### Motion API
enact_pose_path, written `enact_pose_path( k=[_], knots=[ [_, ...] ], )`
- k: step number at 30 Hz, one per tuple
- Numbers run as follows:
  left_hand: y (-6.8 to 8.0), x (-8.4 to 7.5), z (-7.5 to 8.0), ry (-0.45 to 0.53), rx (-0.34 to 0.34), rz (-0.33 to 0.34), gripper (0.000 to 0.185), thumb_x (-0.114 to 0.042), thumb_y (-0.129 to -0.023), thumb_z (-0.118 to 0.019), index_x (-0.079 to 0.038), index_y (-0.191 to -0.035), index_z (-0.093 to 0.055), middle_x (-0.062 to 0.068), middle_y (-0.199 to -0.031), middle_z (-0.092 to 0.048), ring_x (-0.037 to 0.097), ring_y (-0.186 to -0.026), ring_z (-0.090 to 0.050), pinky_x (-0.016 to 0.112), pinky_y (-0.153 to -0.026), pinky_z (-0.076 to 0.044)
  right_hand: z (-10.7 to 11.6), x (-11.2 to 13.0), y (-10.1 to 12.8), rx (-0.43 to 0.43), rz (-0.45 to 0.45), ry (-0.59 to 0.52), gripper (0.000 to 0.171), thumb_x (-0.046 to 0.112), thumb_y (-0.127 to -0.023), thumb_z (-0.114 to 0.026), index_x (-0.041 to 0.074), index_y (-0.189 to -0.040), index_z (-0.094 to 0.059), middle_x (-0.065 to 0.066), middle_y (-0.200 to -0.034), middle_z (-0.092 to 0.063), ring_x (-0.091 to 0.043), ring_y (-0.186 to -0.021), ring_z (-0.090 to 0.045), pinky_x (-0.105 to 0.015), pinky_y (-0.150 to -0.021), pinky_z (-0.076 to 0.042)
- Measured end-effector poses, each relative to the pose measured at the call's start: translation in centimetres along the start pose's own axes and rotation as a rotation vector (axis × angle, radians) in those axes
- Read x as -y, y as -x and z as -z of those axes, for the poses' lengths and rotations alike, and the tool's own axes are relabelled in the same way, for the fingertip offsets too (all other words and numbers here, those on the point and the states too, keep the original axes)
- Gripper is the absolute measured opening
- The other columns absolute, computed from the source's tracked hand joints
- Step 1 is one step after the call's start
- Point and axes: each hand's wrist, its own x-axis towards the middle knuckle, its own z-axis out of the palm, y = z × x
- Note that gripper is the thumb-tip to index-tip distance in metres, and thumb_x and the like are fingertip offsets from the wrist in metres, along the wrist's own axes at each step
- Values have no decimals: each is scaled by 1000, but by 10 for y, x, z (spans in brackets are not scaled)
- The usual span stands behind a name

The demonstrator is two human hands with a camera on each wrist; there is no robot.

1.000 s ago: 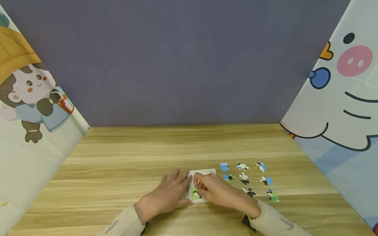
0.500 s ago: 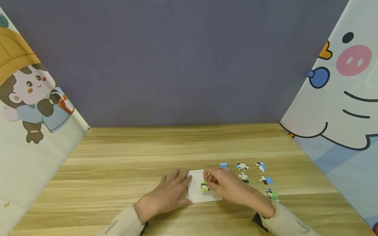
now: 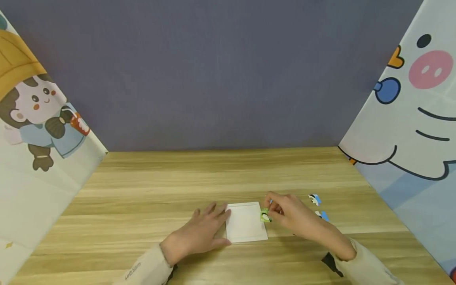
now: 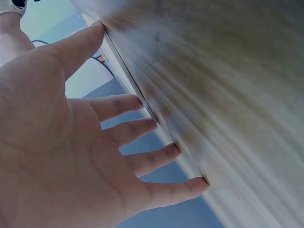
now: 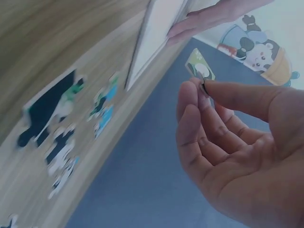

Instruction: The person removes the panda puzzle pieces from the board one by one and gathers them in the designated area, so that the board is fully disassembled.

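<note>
A jigsaw piece (image 3: pixel 265 215), green with a black-and-white picture, is pinched between the thumb and fingers of my right hand (image 3: pixel 297 217). In the right wrist view the same piece (image 5: pixel 200 65) is raised above the table, tilted. It overlaps the right edge of a flat white puzzle tray (image 3: pixel 246 223), whose inside shows bare white. My left hand (image 3: pixel 199 233) lies spread, fingertips and thumb right at the tray's left edge. The left wrist view shows that hand's palm (image 4: pixel 66 147) with fingers straight, their tips on the wood.
Several loose jigsaw pieces lie right of the tray; a blue-and-white one (image 3: pixel 315 199) shows, others are partly behind the right hand. The right wrist view shows a dark piece (image 5: pixel 50 111) among them. A grey panel (image 3: pixel 224 79) stands behind the wooden table (image 3: pixel 160 178), with printed side walls.
My right hand has lifted the green jigsaw piece out of the tray and carried it up and to the right. The left hand has stayed at the tray's left edge.
</note>
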Motion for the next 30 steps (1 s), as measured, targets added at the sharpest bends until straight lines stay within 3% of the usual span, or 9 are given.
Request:
enact_pose_path(
  k=[5, 10, 11, 13, 16, 18, 20, 22, 30],
  knots=[
    [5, 0, 0, 18, 9, -2, 80, -54, -93, -61, -6, -152, -39, 15, -161, -27, 48, -143, -27, 77, -98, -32, 1, -9, 9, 34, -10, -17, 15, -4, -95, -58, 11, -98, -57, 1, -81, -68, -3, -57, -53, -23, -55, -47],
    [6, -1, 0, 22, 2, -5, 79, -54, -93, -61, -6, -152, -39, 16, -161, -27, 49, -143, -27, 76, -98, -33, -2, -16, 13, 68, -43, 11, 18, -6, -93, -62, 11, -92, -54, 1, -76, -65, -4, -57, -51, -24, -54, -46],
    [6, -1, 0, 23, 0, -2, 79, -54, -93, -62, -6, -152, -39, 16, -161, -27, 49, -143, -27, 76, -98, -33, -2, -17, 12, 73, -49, 25, 18, -5, -92, -62, 11, -92, -54, 2, -75, -65, -4, -57, -51, -26, -56, -47],
    [7, -2, 1, 31, 0, 2, 79, -54, -92, -62, -6, -152, -39, 16, -161, -27, 49, -143, -27, 76, -98, -32, -2, -18, 13, 80, -54, 50, 19, -5, -91, -64, 11, -92, -55, 4, -74, -65, -3, -59, -54, -37, -72, -53],
    [7, -2, 2, 46, 0, 2, 80, -54, -92, -63, -6, -152, -40, 16, -161, -27, 49, -143, -27, 77, -98, -32, -3, -20, 14, 89, -51, 81, 19, -6, -88, -66, 10, -94, -58, 9, -71, -62, -1, -59, -53, -46, -79, -52],
    [7, -3, 1, 51, -3, -1, 80, -53, -91, -63, -6, -151, -40, 16, -161, -27, 49, -143, -27, 77, -98, -31, -4, -22, 14, 102, -58, 93, 19, -5, -86, -67, 10, -95, -59, 11, -66, -58, 1, -57, -49, -43, -79, -52],
    [7, -3, 0, 55, -5, -2, 80, -53, -91, -63, -6, -151, -40, 16, -161, -27, 49, -143, -27, 78, -98, -31, -6, -23, 15, 117, -63, 96, 19, -4, -85, -70, 10, -94, -59, 12, -64, -55, 0, -56, -45, -29, -65, -48],
    [7, -3, -1, 55, -6, -1, 80, -53, -91, -64, -6, -151, -40, 16, -161, -27, 49, -143, -27, 77, -98, -31, -7, -24, 15, 126, -63, 98, 20, -2, -85, -73, 10, -93, -59, 11, -64, -54, 0, -58, -46, -25, -61, -46],
    [4, -1, -3, 43, -6, -8, 81, -55, -92, -61, -6, -152, -39, 16, -161, -26, 49, -143, -27, 77, -98, -32, -12, -21, 17, 125, -84, 122, 22, 0, -83, -77, 9, -93, -59, 7, -75, -57, -3, -65, -51, -23, -59, -48]
  ],
)
